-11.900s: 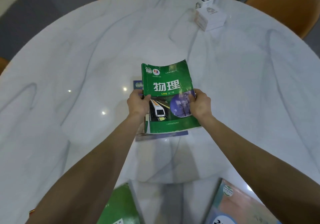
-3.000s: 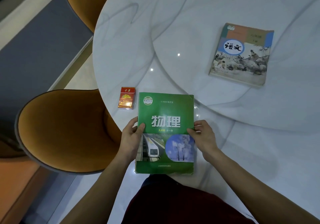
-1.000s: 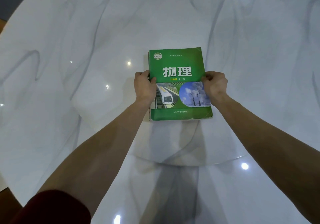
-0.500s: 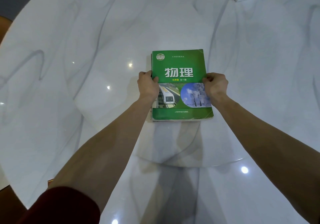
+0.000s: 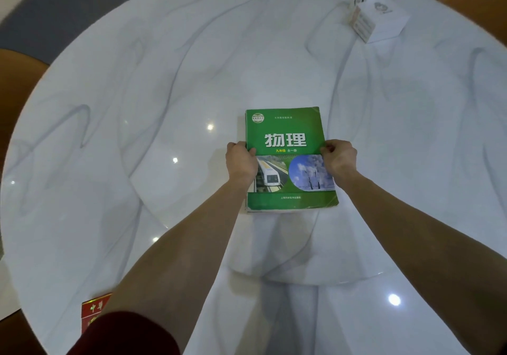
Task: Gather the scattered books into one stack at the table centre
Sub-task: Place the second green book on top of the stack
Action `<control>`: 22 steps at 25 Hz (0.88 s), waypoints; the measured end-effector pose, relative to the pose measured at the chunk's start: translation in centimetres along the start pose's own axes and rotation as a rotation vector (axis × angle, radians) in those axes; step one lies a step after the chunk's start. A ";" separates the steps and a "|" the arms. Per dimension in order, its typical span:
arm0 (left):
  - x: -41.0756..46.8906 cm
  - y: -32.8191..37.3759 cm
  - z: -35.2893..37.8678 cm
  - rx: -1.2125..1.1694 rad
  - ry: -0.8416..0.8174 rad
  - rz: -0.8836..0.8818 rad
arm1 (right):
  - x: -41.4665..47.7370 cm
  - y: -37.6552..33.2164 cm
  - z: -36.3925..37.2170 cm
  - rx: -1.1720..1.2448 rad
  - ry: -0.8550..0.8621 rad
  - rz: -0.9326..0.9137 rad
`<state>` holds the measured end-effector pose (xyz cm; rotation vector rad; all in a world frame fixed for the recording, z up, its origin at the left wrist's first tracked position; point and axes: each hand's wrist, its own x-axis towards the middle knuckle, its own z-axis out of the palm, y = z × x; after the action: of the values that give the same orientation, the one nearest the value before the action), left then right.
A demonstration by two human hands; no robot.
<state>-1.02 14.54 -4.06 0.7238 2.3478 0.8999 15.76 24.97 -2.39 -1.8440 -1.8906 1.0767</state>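
A green physics textbook (image 5: 286,129) lies cover up at the centre of the round white marble table (image 5: 137,135), on top of a stack of books whose edges show along its left and near sides. My left hand (image 5: 241,161) grips the left edge of the top book and the stack, thumb on the cover. My right hand (image 5: 340,158) grips the right edge the same way. Both forearms reach in from the near side.
A white box (image 5: 380,18) with a smaller white container on top stands at the far right of the table. A red cigarette pack (image 5: 93,309) lies at the near left edge by my dark red sleeve. Orange chairs show at the left and far right.
Over the last second my hands have stayed on the green book's edges. Earlier I picked it up from the table's near edge by the red pack and carried it to the centre stack.
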 end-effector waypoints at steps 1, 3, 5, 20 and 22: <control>-0.2 0.1 -0.4 0.028 -0.016 0.009 | -0.3 0.0 -0.1 -0.022 -0.015 0.000; -0.7 0.2 -1.2 0.099 -0.025 0.035 | -0.9 -0.1 -0.4 -0.077 -0.014 -0.021; -1.4 -0.1 -2.2 0.181 -0.015 0.102 | -2.0 -0.2 -0.6 -0.164 0.011 -0.088; -10.4 -2.4 -11.9 0.621 0.040 0.395 | -14.3 -6.3 -0.7 -0.600 -0.047 -0.745; -12.3 -4.1 -13.5 0.647 0.047 0.358 | -16.2 -6.8 0.1 -0.619 -0.066 -0.788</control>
<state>-1.78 -1.80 5.10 1.4209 2.6090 0.2612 12.98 10.25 6.80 -1.0430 -2.8264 0.2997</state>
